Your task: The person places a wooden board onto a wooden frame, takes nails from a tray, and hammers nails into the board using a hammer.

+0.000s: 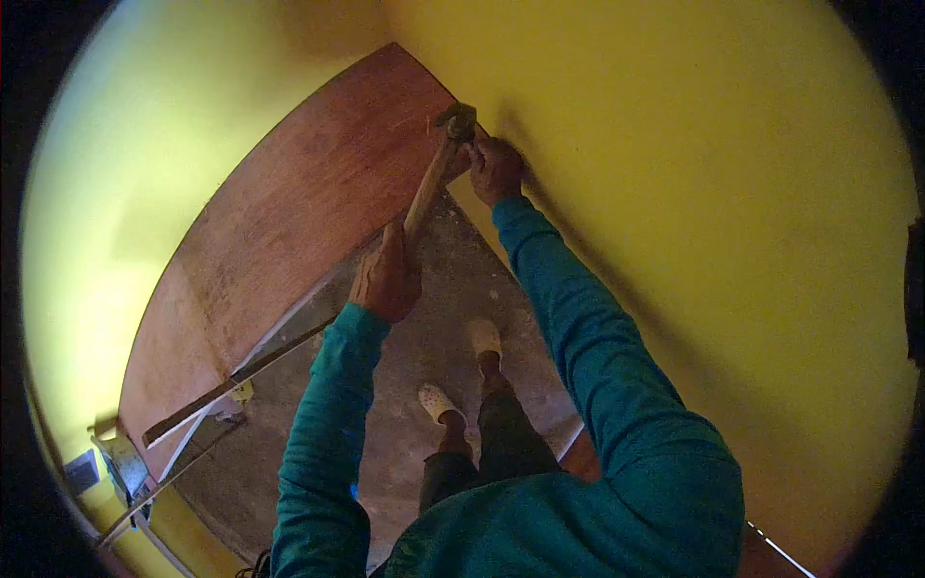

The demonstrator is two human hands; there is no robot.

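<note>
My left hand (387, 279) is wrapped round the wooden handle of a hammer (429, 191). The hammer's dark head is up at the right edge of a reddish-brown wooden board (279, 202), close to the yellow wall (674, 193). Just beside the head, my right hand (497, 170) is closed at that same edge, its fingertips pressed together near the wall. Whatever those fingers pinch, if anything, is too small and dark to make out. The board spans the corner between two yellow walls, above the floor.
A narrow wooden strip (241, 380) crosses the board's near left end. Further left, a pale box-like object (123, 462) stands by a dark wall plate (83, 471). Below is the grey floor (443, 260), with my feet in light perforated clogs (438, 400).
</note>
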